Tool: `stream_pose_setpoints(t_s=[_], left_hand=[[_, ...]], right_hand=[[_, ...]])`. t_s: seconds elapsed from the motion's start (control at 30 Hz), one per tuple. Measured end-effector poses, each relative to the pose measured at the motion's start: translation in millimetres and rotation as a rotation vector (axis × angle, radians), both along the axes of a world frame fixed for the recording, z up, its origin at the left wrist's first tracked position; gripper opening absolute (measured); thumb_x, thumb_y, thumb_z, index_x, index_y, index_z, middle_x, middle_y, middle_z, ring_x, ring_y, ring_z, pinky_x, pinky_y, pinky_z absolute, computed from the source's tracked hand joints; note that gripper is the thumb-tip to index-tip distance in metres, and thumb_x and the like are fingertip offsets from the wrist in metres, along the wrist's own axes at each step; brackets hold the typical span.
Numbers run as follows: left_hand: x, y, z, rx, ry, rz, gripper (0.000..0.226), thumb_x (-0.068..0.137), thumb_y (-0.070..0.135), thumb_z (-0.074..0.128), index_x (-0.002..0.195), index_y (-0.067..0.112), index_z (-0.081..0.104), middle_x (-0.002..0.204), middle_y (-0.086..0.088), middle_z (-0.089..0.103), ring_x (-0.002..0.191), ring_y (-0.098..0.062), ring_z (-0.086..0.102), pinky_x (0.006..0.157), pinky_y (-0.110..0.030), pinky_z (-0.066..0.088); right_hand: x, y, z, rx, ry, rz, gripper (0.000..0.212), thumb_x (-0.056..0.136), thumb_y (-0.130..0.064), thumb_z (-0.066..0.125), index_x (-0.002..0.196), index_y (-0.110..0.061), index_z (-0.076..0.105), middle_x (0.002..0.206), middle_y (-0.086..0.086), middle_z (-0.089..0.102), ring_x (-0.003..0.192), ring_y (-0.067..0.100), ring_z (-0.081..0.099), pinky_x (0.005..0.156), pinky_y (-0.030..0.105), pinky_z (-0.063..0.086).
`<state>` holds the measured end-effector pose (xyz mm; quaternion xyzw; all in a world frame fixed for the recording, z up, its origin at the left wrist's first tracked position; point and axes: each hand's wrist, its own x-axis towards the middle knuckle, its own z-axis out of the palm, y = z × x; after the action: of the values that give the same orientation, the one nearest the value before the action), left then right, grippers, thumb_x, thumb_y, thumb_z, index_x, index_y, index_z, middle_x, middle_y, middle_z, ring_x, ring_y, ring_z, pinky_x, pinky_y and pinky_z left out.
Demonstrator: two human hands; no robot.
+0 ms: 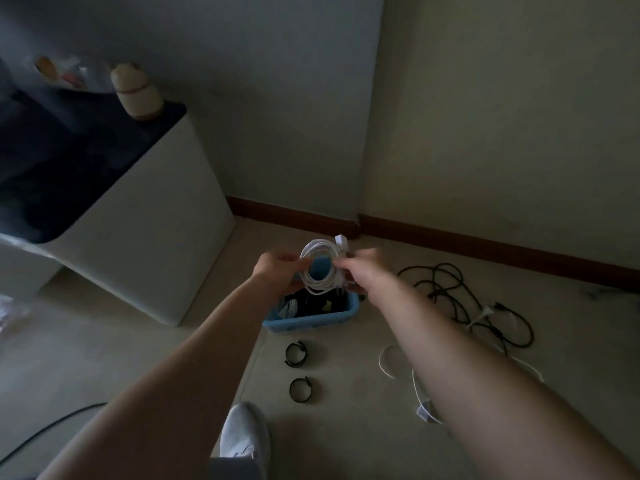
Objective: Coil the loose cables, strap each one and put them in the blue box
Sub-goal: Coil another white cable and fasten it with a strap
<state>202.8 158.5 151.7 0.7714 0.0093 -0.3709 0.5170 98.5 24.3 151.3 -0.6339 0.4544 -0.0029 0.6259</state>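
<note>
Two black straps (295, 364) lie just before the blue box (311, 322).

The right hand (363, 268) is smeared by motion. It, the left hand (277, 271) and the white coil (317, 268) they hold hide the far side of the blue box (311, 322), whose dark contents are unreadable. The right forearm (485, 358) covers part of a loose white cable (388, 362). A black cable (52, 427) runs off the left edge.

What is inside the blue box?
The blue box holds dark bundled cables and a pale item at its left side. The white coil, held by the left hand and right hand, covers its far part.
</note>
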Motion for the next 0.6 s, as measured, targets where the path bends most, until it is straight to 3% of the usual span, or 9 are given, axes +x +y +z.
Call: stream_pose_setpoints(t_s=[0.17, 0.3, 0.43, 0.53, 0.6], left_hand=[[27, -7, -53, 0.047, 0.075, 0.092, 0.042, 0.081, 0.023, 0.083, 0.114, 0.005, 0.063, 0.107, -0.015, 0.07, 0.093, -0.027, 0.072, 0.077, -0.038, 0.062], [41, -8, -98, 0.12, 0.063, 0.121, 0.043, 0.081, 0.022, 0.083, 0.113, 0.0, 0.066, 0.1, -0.017, 0.072, 0.091, -0.031, 0.072, 0.083, -0.049, 0.061], [49, -2, -132, 0.277, -0.009, 0.066, 0.025, 0.083, 0.027, 0.08, 0.09, 0.006, 0.067, 0.097, -0.018, 0.073, 0.091, -0.033, 0.072, 0.086, -0.048, 0.059], [50, 3, -138, 0.444, -0.094, -0.013, 0.031, 0.088, 0.029, 0.073, 0.069, 0.01, 0.058, 0.076, -0.013, 0.068, 0.074, -0.028, 0.069, 0.071, -0.037, 0.06], [51, 4, -140, 0.563, -0.169, -0.096, 0.036, 0.092, 0.032, 0.067, 0.066, 0.011, 0.053, 0.063, -0.004, 0.057, 0.057, -0.017, 0.056, 0.056, -0.028, 0.048]], right_hand=[[31, -4, -53, 0.052, 0.051, -0.008, 0.008, 0.088, -0.021, 0.075, 0.088, -0.02, 0.068, 0.089, 0.005, 0.071, 0.084, 0.02, 0.068, 0.083, 0.039, 0.061], [50, -3, -93, 0.122, 0.076, 0.006, 0.011, 0.088, -0.014, 0.073, 0.082, -0.019, 0.067, 0.092, 0.008, 0.072, 0.089, 0.024, 0.069, 0.087, 0.043, 0.06], [60, 5, -129, 0.135, 0.11, 0.064, 0.007, 0.092, -0.011, 0.068, 0.093, -0.018, 0.066, 0.09, 0.007, 0.068, 0.091, 0.025, 0.067, 0.086, 0.042, 0.06], [68, 14, -149, 0.128, 0.162, 0.114, 0.011, 0.093, -0.005, 0.062, 0.097, -0.015, 0.066, 0.1, 0.013, 0.07, 0.098, 0.03, 0.067, 0.078, 0.039, 0.06], [74, 19, -159, 0.097, 0.191, 0.136, 0.012, 0.094, -0.006, 0.059, 0.098, -0.005, 0.07, 0.103, 0.017, 0.071, 0.097, 0.032, 0.068, 0.084, 0.045, 0.06]])
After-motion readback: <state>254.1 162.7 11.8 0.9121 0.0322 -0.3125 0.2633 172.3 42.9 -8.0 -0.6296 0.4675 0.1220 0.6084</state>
